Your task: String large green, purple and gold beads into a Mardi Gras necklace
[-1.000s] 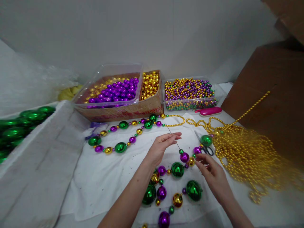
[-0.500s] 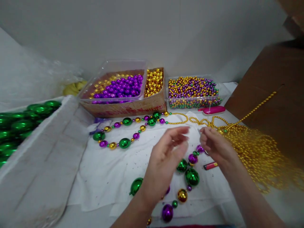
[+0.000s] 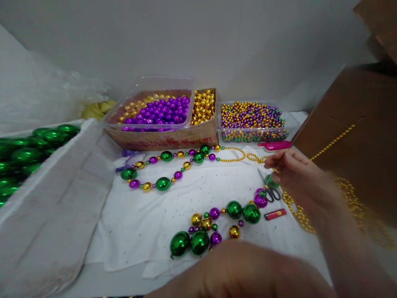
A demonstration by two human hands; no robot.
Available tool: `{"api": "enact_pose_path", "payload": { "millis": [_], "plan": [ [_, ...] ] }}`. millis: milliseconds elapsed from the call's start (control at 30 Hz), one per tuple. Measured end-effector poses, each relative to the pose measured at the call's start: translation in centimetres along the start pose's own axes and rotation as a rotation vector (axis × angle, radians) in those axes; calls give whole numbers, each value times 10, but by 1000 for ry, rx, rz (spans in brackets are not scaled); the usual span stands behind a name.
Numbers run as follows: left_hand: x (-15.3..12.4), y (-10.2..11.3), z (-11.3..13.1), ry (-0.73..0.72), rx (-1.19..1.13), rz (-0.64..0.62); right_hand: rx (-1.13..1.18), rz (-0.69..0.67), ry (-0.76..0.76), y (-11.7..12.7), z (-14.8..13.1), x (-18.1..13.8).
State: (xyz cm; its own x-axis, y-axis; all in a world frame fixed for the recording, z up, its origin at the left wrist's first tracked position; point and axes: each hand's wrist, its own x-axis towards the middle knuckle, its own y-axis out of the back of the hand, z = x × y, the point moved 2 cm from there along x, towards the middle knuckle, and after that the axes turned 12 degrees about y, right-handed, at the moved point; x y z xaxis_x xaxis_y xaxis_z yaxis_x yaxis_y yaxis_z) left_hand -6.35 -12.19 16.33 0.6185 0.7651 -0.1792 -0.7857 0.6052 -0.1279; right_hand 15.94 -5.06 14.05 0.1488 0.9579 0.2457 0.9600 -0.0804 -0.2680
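My right hand (image 3: 291,176) is closed in a pinch at the upper end of a string of large beads (image 3: 252,213). A blurred green bead (image 3: 271,181) hangs just under its fingers, and a thin pale line shows beside it. The string's green, purple and gold beads curve down across the white cloth. Low in the view, my left hand (image 3: 245,269) is blurred by motion, its fingers hidden. It covers the near part of the cloth. Black-handled scissors (image 3: 273,195) and a red lighter (image 3: 275,214) lie below the right hand.
Behind lies a beaded necklace (image 3: 163,183) with a gold loop. Farther back stand a clear tub of purple beads (image 3: 167,111), a cardboard box (image 3: 149,140) and a tub of small beads (image 3: 252,120). Green balls fill a white box (image 3: 62,198) at left; gold chains (image 3: 297,213) lie right.
My left hand has dropped from the middle toward the bottom edge. My right hand has moved slightly up and right, and a green bead now shows beneath it. More of the string is uncovered.
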Motion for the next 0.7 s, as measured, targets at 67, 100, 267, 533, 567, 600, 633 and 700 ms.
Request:
{"api": "enact_pose_path", "payload": {
  "millis": [67, 100, 267, 533, 567, 600, 633, 700],
  "plan": [
    [27, 5, 5, -45, 11, 80, -101, 22, 24, -4, 3, -3],
    [43, 8, 5, -80, 26, 157, -149, 26, 33, -6, 4, -4],
    [107, 18, -10, -195, 177, 355, -242, -39, 43, -17, 11, -5],
    [122, 18, -20, -291, 348, 375, -318, -49, 150, -24, 15, -2],
    [123, 18, -21, -299, 349, 377, -312, -53, 157, -25, 16, -2],
    [125, 18, -21, -301, 348, 381, -308, -54, 161, -25, 17, -2],
    [126, 19, -22, -299, 345, 384, -305, -52, 167, -25, 19, -2],
    [126, 21, -23, -270, 326, 375, -304, -50, 172, -24, 22, -2]
  ]
}}
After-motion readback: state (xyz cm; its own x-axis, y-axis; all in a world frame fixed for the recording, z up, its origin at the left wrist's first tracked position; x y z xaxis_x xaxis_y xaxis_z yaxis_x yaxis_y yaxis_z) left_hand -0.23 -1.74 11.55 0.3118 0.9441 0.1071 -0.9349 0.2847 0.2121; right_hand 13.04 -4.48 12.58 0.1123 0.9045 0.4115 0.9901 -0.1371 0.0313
